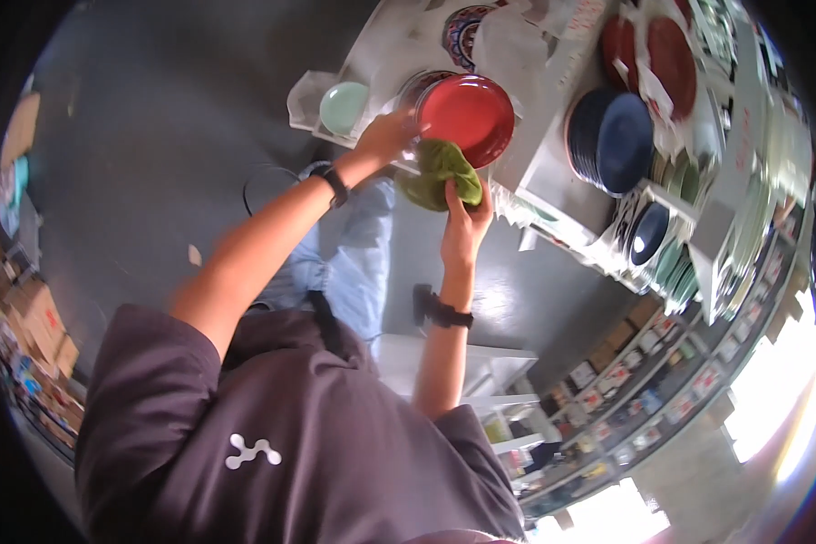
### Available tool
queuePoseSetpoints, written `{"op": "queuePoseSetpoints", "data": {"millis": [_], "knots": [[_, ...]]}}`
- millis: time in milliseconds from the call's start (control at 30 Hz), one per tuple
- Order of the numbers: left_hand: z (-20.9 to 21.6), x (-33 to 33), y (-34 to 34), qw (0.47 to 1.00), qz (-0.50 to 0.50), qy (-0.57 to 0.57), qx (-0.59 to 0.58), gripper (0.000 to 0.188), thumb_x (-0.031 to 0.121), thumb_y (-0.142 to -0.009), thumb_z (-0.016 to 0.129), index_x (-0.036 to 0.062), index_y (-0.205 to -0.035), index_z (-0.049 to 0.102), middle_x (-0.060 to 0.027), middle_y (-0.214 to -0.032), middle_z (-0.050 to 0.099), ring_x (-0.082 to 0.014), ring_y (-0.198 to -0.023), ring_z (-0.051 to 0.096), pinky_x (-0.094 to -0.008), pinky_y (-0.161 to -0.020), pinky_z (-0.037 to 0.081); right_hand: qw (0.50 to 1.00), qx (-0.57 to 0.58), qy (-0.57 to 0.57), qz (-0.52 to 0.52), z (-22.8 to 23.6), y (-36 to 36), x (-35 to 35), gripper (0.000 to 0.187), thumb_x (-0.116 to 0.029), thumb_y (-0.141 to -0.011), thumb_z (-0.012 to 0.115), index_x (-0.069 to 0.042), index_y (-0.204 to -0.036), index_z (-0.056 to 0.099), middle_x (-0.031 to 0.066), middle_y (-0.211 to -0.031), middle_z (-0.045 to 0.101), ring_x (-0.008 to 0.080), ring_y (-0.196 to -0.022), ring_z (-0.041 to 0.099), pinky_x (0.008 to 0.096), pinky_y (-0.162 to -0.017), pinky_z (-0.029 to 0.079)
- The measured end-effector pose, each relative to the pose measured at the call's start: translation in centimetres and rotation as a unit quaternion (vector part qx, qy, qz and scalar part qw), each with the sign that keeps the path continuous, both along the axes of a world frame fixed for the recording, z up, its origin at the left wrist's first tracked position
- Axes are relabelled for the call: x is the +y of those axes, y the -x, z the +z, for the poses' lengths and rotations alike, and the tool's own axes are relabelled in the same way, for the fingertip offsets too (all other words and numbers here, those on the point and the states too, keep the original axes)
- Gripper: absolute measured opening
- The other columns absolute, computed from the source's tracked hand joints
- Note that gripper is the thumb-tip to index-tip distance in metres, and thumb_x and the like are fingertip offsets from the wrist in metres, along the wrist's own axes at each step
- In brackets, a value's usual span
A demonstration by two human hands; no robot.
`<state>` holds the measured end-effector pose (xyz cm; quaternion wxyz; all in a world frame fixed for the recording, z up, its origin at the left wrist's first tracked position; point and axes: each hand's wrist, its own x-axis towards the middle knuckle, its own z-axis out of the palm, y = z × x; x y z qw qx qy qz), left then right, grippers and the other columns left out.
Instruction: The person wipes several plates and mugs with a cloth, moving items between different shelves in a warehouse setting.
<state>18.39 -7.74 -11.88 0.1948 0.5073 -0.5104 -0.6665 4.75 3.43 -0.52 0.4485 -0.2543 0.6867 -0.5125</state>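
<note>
- Green cloth (440,174) was gripped in R hand (467,218), at near rim of red plate (467,120)
- L rim was met by L hand (390,138); blurred, grip couldn't be told
- Plate was seen o/ white shelf (385,50), nr patterned dish (460,38)

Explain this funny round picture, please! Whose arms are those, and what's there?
There's no robot here, just a person using two bare hands. A camera on their head looks down through a very wide lens, so straight edges look bent. The right hand holds a green cloth near the lower edge of a red plate. The left hand is at that plate's left side, but it's too blurry to tell its grip. On the white surface is a pale green dish. Off to the right is a stack of dark blue plates.
</note>
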Motion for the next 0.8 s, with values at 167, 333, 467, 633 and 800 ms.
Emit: {"op": "queuePoseSetpoints", "data": {"millis": [167, 333, 467, 633, 800], "knots": [[5.1, 2.8, -5.0, 0.987, -0.033, -0.115, 0.103, 0.021, 0.018, -0.104, 0.046, 0.0057, -0.116, 0.057, -0.0065, -0.079, 0.067, -0.0131, -0.062, 0.064, -0.0257, -0.056, 0.049, 0.955, -0.286, 0.040, -0.068, 4.1, 0.9, 6.3, 0.042, -0.028, -0.101, 0.058, -0.003, -0.135, 0.051, 0.0105, -0.133, 0.057, 0.0224, -0.123, 0.055, 0.0391, -0.105, 0.044], [14.0, 3.1, -7.3, 0.973, -0.152, -0.150, 0.089, 0.030, 0.022, -0.100, 0.055, 0.0086, -0.126, 0.058, -0.0056, -0.101, 0.069, -0.0124, -0.095, 0.065, -0.0275, -0.086, 0.051, 0.859, -0.501, 0.078, -0.073, 4.6, 1.1, 6.6, 0.057, -0.045, -0.106, 0.039, 0.000, -0.140, 0.047, 0.0170, -0.141, 0.053, 0.0334, -0.131, 0.050, 0.0490, -0.113, 0.038], [19.6, 4.2, -6.2, 0.981, -0.135, -0.119, 0.077, 0.043, 0.035, -0.102, 0.058, 0.0030, -0.131, 0.055, -0.0058, -0.108, 0.066, -0.0152, -0.100, 0.063, -0.0315, -0.090, 0.051, 0.783, -0.615, 0.095, -0.001, 3.7, 1.4, 4.3, 0.056, -0.043, -0.105, 0.042, 0.000, -0.142, 0.045, 0.0165, -0.141, 0.053, 0.0316, -0.130, 0.051, 0.0450, -0.113, 0.037], [20.5, 6.0, -6.8, 0.999, -0.040, -0.027, 0.023, 0.015, 0.010, -0.095, 0.066, 0.0011, -0.104, 0.057, -0.0019, -0.090, 0.063, -0.0097, -0.076, 0.059, -0.0262, -0.071, 0.050, 0.837, -0.524, 0.057, 0.143, 4.7, 1.3, 1.1, 0.055, -0.039, -0.101, 0.053, 0.000, -0.140, 0.048, 0.0149, -0.134, 0.058, 0.0258, -0.122, 0.057, 0.0390, -0.107, 0.043], [23.7, 7.9, -10.0, 0.999, 0.016, 0.036, -0.005, 0.012, 0.011, -0.096, 0.065, 0.0023, -0.097, 0.056, -0.0005, -0.088, 0.060, -0.0098, -0.078, 0.057, -0.0258, -0.073, 0.048, 0.884, -0.368, 0.024, 0.287, 3.6, 1.1, 0.9, 0.039, -0.029, -0.100, 0.061, 0.000, -0.126, 0.061, 0.0054, -0.115, 0.065, 0.0142, -0.107, 0.059, 0.0302, -0.095, 0.046]]}}
